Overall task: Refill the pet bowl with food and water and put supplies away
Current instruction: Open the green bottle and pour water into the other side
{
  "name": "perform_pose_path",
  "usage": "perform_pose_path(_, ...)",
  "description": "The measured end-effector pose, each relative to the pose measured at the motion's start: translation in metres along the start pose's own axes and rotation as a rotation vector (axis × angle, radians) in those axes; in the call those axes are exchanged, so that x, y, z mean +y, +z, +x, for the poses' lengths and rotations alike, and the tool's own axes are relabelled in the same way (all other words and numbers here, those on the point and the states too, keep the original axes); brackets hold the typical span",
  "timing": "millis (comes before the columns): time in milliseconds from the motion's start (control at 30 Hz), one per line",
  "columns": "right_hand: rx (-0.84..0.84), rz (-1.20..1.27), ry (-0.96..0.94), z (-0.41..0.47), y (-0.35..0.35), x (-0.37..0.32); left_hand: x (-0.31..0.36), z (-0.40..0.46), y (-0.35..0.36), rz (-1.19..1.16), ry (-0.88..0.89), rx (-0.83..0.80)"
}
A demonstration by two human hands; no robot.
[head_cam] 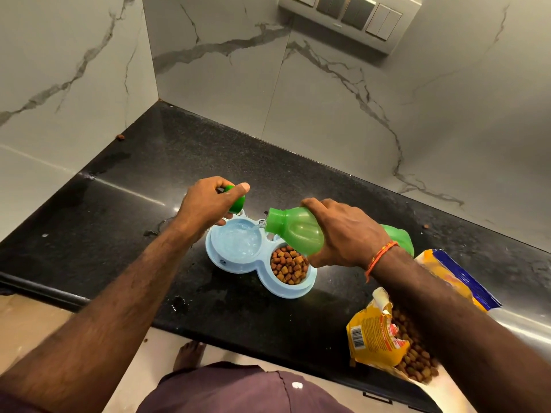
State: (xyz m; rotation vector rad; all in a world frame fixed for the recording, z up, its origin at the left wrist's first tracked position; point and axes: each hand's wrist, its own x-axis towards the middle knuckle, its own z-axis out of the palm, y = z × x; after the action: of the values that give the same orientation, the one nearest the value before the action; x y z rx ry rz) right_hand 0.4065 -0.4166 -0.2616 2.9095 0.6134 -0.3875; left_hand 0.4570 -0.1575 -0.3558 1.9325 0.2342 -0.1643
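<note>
Now right hand [343,234] clenched round the tilted green bottle [301,229], pouring into the water side of the blue pet bowl [310,286] on the desk [149,174]; left hand [208,201] gripping the green cap [237,201]. Kibble side filled, water part full. Left: capping, stowing the torn food bag [375,341]

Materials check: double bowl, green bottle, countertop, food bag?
Double bowl: light blue moulded plastic, likely; smooth, one-piece rounded rim.
Green bottle: translucent plastic; light shows through its body.
Countertop: polished black speckled stone, probably granite; it mirrors the wall light.
Food bag: thin printed film or foil, crinkled, glossy, with a torn edge; exact kind unclear.
</note>
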Motion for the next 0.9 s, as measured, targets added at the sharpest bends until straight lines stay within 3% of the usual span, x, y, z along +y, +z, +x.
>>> perform_pose_path(900,-0.003,-0.043,-0.001,0.0020,-0.0032,0.0042,0.0022,0.0002,-0.0022,-0.004,-0.009,-0.008)
